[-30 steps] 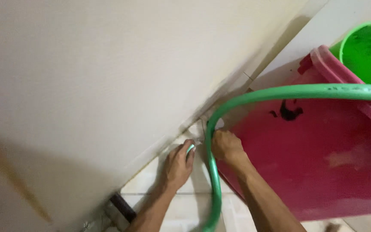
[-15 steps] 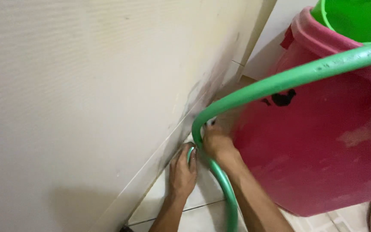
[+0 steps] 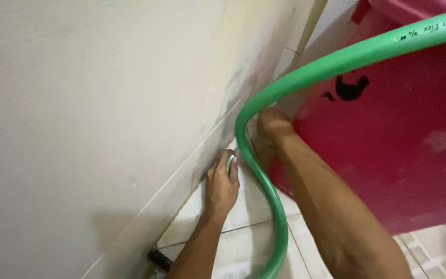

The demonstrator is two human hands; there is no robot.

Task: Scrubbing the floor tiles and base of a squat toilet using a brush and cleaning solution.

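Note:
A green hose (image 3: 305, 70) arcs from the upper right down to the tiled floor and curls back toward the wall. My left hand (image 3: 221, 186) lies low on the floor by the wall's base, fingers closed round the hose's end. My right hand (image 3: 271, 124) reaches further in, behind the hose bend, against the side of a large red tub (image 3: 398, 134). Its fingers are curled, and what they grip is hidden.
A cream wall (image 3: 104, 103) fills the left side, meeting pale floor tiles (image 3: 249, 237). The red tub stands close on the right. A small dark object (image 3: 159, 258) sits at the wall's foot near the bottom edge.
The view has moved closer and lower, and the green bucket has left the frame. My right hand has reached up and further in behind the hose. My left hand stays on the hose end.

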